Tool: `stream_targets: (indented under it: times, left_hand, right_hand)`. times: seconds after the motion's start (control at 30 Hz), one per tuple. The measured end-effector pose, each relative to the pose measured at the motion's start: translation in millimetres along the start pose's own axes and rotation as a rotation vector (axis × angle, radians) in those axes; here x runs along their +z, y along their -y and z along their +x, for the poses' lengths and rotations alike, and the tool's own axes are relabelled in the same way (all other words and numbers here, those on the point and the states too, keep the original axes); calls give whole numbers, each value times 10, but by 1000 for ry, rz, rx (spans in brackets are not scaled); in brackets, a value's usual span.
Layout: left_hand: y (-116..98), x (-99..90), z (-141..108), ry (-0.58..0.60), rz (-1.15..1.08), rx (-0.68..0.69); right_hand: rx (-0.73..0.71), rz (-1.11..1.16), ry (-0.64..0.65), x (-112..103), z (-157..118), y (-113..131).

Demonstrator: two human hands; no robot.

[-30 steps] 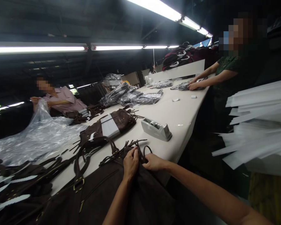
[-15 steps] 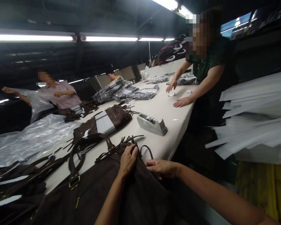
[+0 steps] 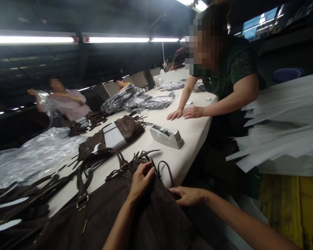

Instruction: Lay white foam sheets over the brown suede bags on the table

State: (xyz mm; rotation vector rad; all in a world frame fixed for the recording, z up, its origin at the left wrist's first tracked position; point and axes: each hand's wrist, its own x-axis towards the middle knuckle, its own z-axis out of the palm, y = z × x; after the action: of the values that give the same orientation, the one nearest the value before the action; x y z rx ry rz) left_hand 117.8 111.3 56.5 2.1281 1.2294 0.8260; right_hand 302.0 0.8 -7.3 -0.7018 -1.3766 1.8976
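Observation:
A large dark brown bag lies at the table's near edge, its handles and thin straps toward the far side. My left hand is closed on the bag's upper edge, thumb and fingers pinched near the strap ends. Lower and to the right, my right hand has its fingers curled round the side edge of the same bag, with the fingertips partly hidden. A thin strap loop stands up between the hands. Beyond them a grey tape dispenser rests on the white table.
Another brown bag with a pale wrap lies past the handles. Clear plastic and more bags are at left, plastic-wrapped bags farther back. A person in dark green leans over the table at right, near white sheets. Another person holds plastic at left.
My right hand has moved slightly right and down along the bag's edge. The person in green has leaned in, both hands shifting left on the table. The person at left has lowered the plastic.

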Motion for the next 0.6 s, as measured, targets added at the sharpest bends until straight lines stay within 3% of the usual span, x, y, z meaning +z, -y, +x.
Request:
stream_targets:
  times: [0.17, 0.33, 0.47, 0.6]
  left_hand:
    - [40, -8, 89, -5, 91, 37]
    - [233, -94, 381, -70, 183, -30]
    - [280, -120, 402, -95, 245, -37]
    - [221, -97, 274, -82, 267, 11]
  right_hand:
    - [-111, 114, -276, 235, 209, 103]
    - [-63, -388, -547, -129, 651, 553]
    - [-45, -516, -611, -365, 871, 695]
    - [12, -489, -559, -372, 771, 668]
